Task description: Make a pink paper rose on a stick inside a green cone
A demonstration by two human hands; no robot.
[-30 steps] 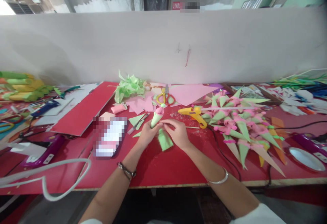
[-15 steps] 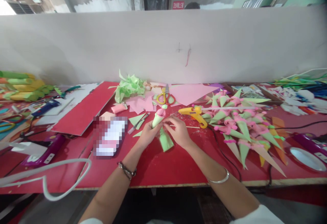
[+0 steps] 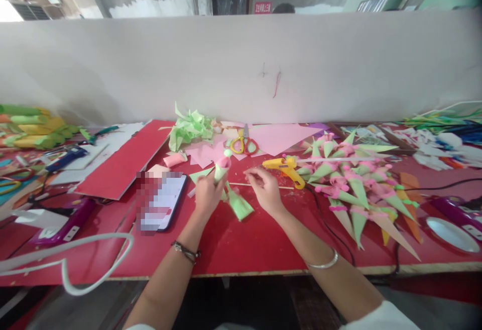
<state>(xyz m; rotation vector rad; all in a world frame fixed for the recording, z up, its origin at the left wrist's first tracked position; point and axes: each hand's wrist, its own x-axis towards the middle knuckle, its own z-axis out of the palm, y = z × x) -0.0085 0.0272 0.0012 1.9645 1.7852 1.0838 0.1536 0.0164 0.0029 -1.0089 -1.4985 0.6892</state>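
Note:
My left hand is closed around a small paper cone, green outside with pink paper at its mouth and a pale green pom-pom at the tip. To its right, my right hand is held apart from the cone, fingers loosely bent and nothing visible in them. A folded green paper piece lies on the red table between the hands. Behind the right hand runs a thin wooden stick. A yellow glue gun rests just beyond that hand.
Finished-looking paper cones are heaped at the right. Scissors lie on pink paper, beside crumpled green paper. A phone and a red board are at left. A white looped cable arches over the table's front left.
My left hand has moved left with the paper cone, turning it. My right hand has come away from the cone, leaving a gap between the hands.

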